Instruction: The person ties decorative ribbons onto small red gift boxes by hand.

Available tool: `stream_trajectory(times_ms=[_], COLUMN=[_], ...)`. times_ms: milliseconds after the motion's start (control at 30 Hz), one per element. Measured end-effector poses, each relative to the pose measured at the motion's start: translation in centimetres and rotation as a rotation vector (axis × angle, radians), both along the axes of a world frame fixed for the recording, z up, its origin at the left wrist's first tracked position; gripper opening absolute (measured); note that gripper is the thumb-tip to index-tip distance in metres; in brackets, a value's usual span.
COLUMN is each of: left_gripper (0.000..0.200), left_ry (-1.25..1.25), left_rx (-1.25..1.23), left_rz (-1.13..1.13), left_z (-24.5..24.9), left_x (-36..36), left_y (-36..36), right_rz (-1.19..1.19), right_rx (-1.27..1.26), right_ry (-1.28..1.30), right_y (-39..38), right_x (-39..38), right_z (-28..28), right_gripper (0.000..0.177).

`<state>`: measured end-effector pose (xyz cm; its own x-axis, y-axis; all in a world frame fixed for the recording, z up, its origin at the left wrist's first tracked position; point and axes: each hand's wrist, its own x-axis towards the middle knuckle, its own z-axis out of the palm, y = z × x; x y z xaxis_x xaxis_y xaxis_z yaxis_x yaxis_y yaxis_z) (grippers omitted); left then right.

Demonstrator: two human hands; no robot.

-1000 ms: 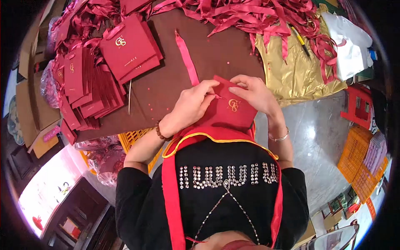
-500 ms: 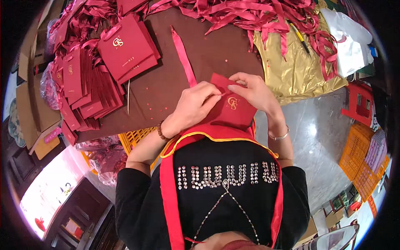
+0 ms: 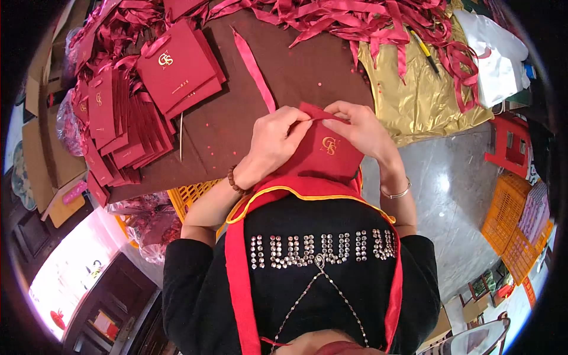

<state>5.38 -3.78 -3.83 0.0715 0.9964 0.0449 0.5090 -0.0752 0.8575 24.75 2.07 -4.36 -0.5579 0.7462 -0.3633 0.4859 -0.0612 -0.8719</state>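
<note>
The bag (image 3: 322, 155) in the hands is deep red with a gold monogram, and the stack (image 3: 177, 65) shows the same red and gold. The ribbon (image 3: 254, 68) is a brighter pinkish red on the dark brown table (image 3: 313, 71). A sheet (image 3: 426, 94) shines gold. The top (image 3: 355, 296) is black with silver studs, and the apron (image 3: 236, 266) is red edged in yellow. The crates (image 3: 509, 219) are orange.
</note>
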Motion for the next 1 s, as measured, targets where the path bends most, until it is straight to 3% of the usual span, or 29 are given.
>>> stream_trajectory(times_ms=[200, 600, 1000], left_gripper=[0.005, 0.009, 0.007], left_ry=[0.157, 0.261, 0.431], left_rx=[0.121, 0.088, 0.089], left_rz=[-0.036, -0.077, -0.18], left_z=[-0.2, 0.4, 2.3], left_x=[0.5, 0.8, 1.6], left_y=[0.1, 0.7, 1.5], right_rz=[-0.011, -0.006, 0.019], right_rx=[-0.047, -0.045, 0.123], right_ry=[-0.006, 0.035, 0.004], right_y=[0.1, -0.2, -0.7], right_x=[0.0, 0.2, -0.3], right_z=[0.4, 0.0, 1.1], right_gripper=[0.026, 0.029, 0.027])
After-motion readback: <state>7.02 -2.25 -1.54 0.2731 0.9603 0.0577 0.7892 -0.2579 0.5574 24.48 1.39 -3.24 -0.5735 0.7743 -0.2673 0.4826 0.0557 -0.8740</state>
